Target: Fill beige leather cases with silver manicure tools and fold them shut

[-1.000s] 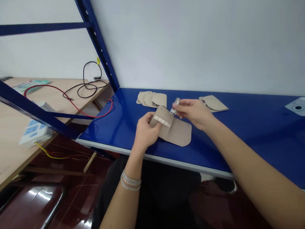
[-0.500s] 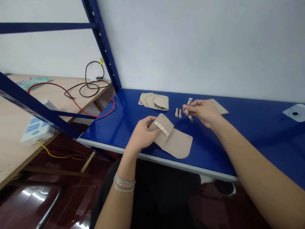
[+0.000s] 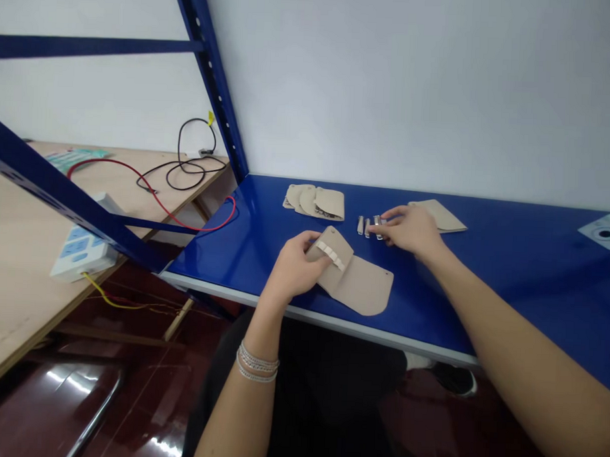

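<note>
Left hand [image 3: 299,269] gripped beige pouch [image 3: 365,288]; right hand [image 3: 411,228] reached forward, fingers curled at metal clipper [image 3: 377,220], grip unclear.

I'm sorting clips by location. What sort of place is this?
Probably a workroom or workshop: a blue bench, a power strip on the neighbouring wooden table, and several beige pouches.
</note>
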{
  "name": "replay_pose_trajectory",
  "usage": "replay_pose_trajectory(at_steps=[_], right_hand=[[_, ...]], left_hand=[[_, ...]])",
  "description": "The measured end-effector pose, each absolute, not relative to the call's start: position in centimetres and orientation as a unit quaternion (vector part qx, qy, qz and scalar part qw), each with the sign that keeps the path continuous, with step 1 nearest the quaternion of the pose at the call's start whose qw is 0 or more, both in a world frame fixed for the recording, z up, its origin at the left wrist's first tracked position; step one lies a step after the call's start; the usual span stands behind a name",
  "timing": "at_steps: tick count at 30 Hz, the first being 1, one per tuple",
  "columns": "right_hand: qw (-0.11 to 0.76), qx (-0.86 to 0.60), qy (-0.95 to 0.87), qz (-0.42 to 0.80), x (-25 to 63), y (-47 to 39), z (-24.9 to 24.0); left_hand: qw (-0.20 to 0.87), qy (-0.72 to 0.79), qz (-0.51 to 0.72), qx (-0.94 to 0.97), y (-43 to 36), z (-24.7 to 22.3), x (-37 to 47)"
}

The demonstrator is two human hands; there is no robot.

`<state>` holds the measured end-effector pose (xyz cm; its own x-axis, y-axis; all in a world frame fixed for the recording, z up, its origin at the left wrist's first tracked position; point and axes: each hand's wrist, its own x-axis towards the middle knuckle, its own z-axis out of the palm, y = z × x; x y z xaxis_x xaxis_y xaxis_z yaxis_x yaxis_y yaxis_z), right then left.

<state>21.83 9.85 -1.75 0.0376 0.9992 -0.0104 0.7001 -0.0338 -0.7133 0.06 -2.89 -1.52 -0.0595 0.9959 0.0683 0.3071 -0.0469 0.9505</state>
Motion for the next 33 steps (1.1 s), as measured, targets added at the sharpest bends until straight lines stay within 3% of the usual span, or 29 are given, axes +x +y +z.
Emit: replay_pose_trajectory(at_steps=[17, 26, 30, 33], right_hand=[[0.245, -0.679, -0.639, 0.266, 21.9, 9.8, -1.6], [0.269, -0.545, -0.794, 0.017, 20.4, 9.4, -2.9], [0.198, -0.536, -0.82, 0.017, 20.1, 9.9, -4.0], [0.207, -0.531, -0.821, 0.033, 20.4, 10.4, -4.1]], left_hand=[[0.374, 0.587, 0.43, 0.575, -2.9, -1.5, 0.0], [0.371, 0.593, 0.426, 0.573, -3.0, -1.4, 0.1], [0.372, 0.595, 0.427, 0.57, -3.0, -1.2, 0.2], [0.371, 0.594, 0.427, 0.572, -3.0, -1.0, 0.2]])
